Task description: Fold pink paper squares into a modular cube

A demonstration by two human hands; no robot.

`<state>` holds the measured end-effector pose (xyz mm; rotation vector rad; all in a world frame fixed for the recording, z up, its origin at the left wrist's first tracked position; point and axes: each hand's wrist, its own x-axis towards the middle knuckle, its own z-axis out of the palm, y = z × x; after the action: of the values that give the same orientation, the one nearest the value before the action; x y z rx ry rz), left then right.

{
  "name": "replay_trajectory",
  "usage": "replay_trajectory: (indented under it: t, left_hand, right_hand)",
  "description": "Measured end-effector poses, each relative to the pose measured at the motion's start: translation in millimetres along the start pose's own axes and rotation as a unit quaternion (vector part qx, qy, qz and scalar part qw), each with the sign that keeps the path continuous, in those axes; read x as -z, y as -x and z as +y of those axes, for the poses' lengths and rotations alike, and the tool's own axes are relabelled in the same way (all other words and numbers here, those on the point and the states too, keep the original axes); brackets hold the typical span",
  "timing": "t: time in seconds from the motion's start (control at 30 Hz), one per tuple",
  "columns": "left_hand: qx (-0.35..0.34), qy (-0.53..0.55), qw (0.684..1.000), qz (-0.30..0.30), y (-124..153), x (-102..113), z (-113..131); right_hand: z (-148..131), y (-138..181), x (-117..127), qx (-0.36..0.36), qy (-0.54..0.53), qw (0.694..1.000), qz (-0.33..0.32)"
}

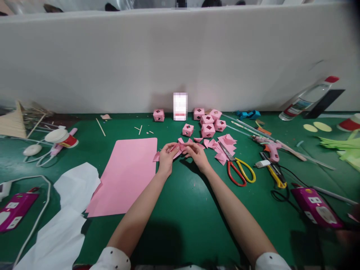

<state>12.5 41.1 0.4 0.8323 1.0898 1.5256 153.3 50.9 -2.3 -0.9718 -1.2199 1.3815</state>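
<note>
Between my two hands is a piece of folded pink paper, partly hidden by the fingers. My left hand pinches its left side, and my right hand grips the right side with thumb and fingertips. Just beyond them stand several folded pink paper cubes with dark diamond-shaped openings. Pink paper scraps lie to the right of my right hand, with scissors with one red and one yellow handle resting on them. Left of my left hand is a stack of pink paper sheets.
White crumpled paper lies at the left, near a paper cup and a purple power strip. To the right are a pink glue gun, a utility knife, another purple power strip and a tilted bottle. A white partition rises behind.
</note>
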Motion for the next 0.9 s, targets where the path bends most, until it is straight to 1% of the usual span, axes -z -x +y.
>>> replay_trajectory:
  t: [0.07, 0.2, 0.27, 0.37, 0.47, 0.53, 0.63, 0.8, 0.9]
  left_hand:
    - [-0.011, -0.003, 1.000, 0.005, 1, -1, 0]
    - [-0.027, -0.060, 0.998, -0.003, 5, -4, 0]
    - [-0.031, -0.095, 0.995, -0.019, 7, -5, 0]
    - [-0.055, -0.143, 0.987, -0.044, 8, -6, -2]
    - [-0.073, -0.174, 0.981, -0.043, 9, -5, -4]
    - [-0.077, -0.183, 0.979, -0.044, 9, -4, -4]
    - [-0.085, -0.197, 0.976, -0.047, 9, -4, -3]
    - [-0.094, -0.194, 0.976, -0.029, 8, -5, -1]
    - [-0.084, -0.175, 0.981, -0.018, 7, -4, 0]
  right_hand:
    - [4, 1, -2, 0.019, 0.029, 0.999, 0.011]
    - [10, 4, -4, 0.075, 0.105, 0.986, 0.106]
    - [11, 5, -4, 0.090, 0.117, 0.980, 0.133]
    - [9, 6, -4, 0.094, 0.126, 0.978, 0.136]
    - [6, 7, -5, 0.096, 0.163, 0.973, 0.129]
    - [4, 9, -7, 0.104, 0.193, 0.966, 0.137]
    - [3, 12, -9, 0.135, 0.221, 0.955, 0.145]
    - [0, 17, -14, 0.203, 0.255, 0.938, 0.120]
    - [-4, 19, -16, 0.223, 0.251, 0.936, 0.103]
